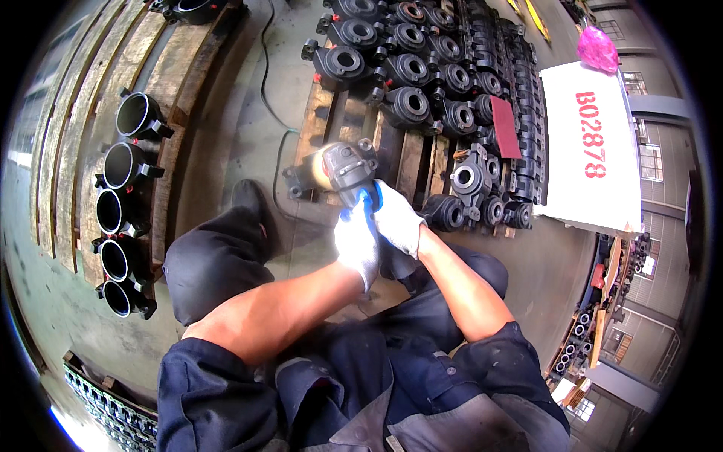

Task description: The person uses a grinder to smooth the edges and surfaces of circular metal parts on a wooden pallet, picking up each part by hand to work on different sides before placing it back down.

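Both my hands wear white gloves and are wrapped round the blue-and-grey body of an angle grinder (349, 169). My left hand (355, 242) grips it nearer to me; my right hand (398, 218) closes on it from the right. The grinder's pale round disc is at the left of its head, with a yellowish glow round it. Against or just over a black cast part (300, 182) sits that disc; whether they touch I cannot tell. The part lies at the near left corner of a wooden pallet (314, 120).
Many black castings (407, 104) with round bores crowd that pallet, a dark red sheet (505, 127) among them. A white box (587, 143) with a pink bag (597, 50) stands right. Black ring-shaped parts (123, 165) line another pallet (64, 151). A cable (264, 83) crosses the floor.
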Demonstrator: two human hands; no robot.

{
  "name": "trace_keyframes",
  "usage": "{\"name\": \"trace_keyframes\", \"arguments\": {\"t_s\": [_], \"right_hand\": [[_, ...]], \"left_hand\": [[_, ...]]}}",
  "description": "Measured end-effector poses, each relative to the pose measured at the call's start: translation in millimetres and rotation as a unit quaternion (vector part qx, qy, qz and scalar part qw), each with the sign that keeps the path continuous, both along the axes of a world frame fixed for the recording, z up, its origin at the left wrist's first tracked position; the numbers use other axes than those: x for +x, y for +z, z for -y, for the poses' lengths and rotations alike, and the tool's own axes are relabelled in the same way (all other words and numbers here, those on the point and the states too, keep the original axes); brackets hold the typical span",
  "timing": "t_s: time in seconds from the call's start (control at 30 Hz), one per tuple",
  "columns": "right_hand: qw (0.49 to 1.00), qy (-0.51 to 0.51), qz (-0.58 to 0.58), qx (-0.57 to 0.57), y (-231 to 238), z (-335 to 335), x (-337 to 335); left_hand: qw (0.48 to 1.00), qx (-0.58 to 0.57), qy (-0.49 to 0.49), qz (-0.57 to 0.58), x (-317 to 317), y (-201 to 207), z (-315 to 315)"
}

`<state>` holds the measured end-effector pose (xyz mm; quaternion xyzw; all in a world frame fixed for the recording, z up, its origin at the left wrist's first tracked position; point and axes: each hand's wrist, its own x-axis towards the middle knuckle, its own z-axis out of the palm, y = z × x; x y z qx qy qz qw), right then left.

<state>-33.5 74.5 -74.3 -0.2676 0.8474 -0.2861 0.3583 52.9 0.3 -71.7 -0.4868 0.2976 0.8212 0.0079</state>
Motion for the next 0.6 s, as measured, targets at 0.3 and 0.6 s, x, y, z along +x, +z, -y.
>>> {"name": "trace_keyframes", "arguments": {"t_s": [0.3,0.6], "right_hand": [[0.999,0.019,0.027,0.039,19,9,5],[0.999,0.039,0.006,0.008,24,8,9]], "left_hand": [[0.995,-0.081,-0.060,0.024,12,1,0],[0.995,-0.077,-0.049,0.028,16,1,-5]]}}
